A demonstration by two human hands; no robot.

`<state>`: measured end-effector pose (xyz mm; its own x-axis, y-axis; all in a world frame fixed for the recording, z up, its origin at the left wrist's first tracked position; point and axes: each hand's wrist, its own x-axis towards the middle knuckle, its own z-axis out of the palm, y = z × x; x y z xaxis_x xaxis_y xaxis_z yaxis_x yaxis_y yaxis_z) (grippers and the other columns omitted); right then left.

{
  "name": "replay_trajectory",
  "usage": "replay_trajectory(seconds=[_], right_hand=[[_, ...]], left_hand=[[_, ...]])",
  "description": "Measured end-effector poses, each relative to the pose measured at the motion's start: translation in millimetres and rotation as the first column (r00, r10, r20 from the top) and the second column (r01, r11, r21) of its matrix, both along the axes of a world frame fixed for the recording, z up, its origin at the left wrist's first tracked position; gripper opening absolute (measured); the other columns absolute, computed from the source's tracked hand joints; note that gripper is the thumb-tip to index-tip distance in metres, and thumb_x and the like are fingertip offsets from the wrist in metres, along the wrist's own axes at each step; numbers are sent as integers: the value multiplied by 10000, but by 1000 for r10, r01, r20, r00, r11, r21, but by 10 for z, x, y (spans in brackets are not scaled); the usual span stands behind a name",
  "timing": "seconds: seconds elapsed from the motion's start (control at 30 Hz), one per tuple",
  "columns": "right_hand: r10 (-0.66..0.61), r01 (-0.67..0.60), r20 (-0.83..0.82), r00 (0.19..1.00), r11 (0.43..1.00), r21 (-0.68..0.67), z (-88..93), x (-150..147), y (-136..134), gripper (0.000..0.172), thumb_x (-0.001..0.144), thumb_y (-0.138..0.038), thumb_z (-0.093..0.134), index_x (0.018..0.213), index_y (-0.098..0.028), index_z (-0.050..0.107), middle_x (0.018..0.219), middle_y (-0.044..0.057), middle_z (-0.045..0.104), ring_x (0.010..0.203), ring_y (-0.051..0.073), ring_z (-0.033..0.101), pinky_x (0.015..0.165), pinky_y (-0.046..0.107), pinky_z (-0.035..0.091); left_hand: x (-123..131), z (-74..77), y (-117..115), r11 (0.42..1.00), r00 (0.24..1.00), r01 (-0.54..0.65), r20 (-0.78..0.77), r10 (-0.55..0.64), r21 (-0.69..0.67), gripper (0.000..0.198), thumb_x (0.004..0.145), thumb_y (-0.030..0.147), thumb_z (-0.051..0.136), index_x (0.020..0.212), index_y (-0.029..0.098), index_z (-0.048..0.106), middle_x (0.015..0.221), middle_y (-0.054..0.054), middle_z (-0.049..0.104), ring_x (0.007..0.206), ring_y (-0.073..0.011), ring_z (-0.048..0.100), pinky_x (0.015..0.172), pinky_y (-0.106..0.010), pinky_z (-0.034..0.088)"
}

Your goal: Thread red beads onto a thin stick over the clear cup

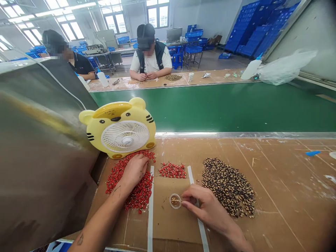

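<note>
My left hand [135, 170] rests over a large pile of small red pieces with pale tips [143, 192]. Its fingers curl down together into the pile, and whatever they hold is hidden. Between finger and thumb, my right hand [201, 204] pinches a thin pale stick [178, 200]. The stick's tip is inside a small round clear cup [175, 206] with amber liquid at the bottom. Beneath the cup lies a brown cardboard sheet [173, 225] between two white strips. A smaller group of red pieces [172, 170] sits at the sheet's far end.
A yellow tiger-faced fan [119, 112] stands behind the red pile. To the right of my right hand spreads a heap of black and cream pieces [227, 187]. Beyond the table runs a green belt [223, 108]. Two people sit across it, near white squeeze bottles [103, 79].
</note>
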<state>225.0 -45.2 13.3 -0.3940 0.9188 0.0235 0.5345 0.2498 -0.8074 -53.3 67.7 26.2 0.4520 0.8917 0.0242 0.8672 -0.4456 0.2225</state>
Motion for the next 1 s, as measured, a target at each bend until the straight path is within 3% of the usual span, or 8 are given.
replay_trajectory(seconds=[0.17,0.33,0.57,0.67,0.7,0.8,0.9,1.0], right_hand=[[12,-12,7,1000,1000,-4,-40,-23,-9,161,929,-288,629,813,-199,697,776,10,665,739,157,608,681,260,439],[12,-13,34,999,1000,22,-106,-24,-15,183,943,-304,612,824,-198,703,757,16,637,716,155,585,667,257,428],[79,-113,138,987,960,255,-180,-114,-25,222,970,-241,539,817,-183,690,741,37,607,717,161,544,650,264,393],[81,-143,200,976,937,319,-174,-162,-11,271,973,-224,510,757,-181,668,708,36,583,683,160,520,624,266,378],[82,-148,206,975,933,328,-172,-174,-1,274,975,-223,505,757,-180,665,707,37,583,676,159,519,616,264,378],[61,-133,201,978,921,367,-176,-188,33,262,985,-229,494,803,-174,673,710,41,593,666,160,523,611,265,383],[21,-113,219,975,902,416,-181,-178,54,260,990,-221,479,816,-168,665,701,42,590,658,162,512,615,275,377],[73,-193,286,955,889,416,-157,-168,57,301,977,-201,472,715,-177,617,667,33,564,640,160,487,599,280,350]], left_hand=[[266,-62,111,992,994,102,-42,-105,-72,255,929,135,462,855,166,704,881,-103,691,890,-241,648,793,-317,469],[322,-85,182,986,990,128,-41,-134,-110,265,900,108,465,782,159,697,816,-102,674,803,-242,654,721,-316,466],[309,-84,161,981,989,147,19,-145,-130,246,867,91,482,786,160,705,820,-95,667,809,-227,648,732,-302,471],[268,-10,35,981,980,156,144,-138,-119,256,863,79,485,842,178,720,877,-75,683,843,-190,646,770,-271,477],[257,15,-26,982,947,146,305,-103,-119,260,844,60,499,851,180,729,876,-66,692,844,-180,647,779,-264,478],[245,41,-225,965,736,133,675,57,-227,201,837,108,564,819,183,751,867,-58,720,817,-173,658,763,-265,494],[259,-24,-379,895,553,191,798,240,-402,133,807,154,640,816,174,771,863,-67,740,827,-188,668,765,-279,504],[275,-118,-456,819,432,227,808,400,-527,95,755,167,706,796,169,791,850,-67,761,829,-189,674,784,-281,506]])
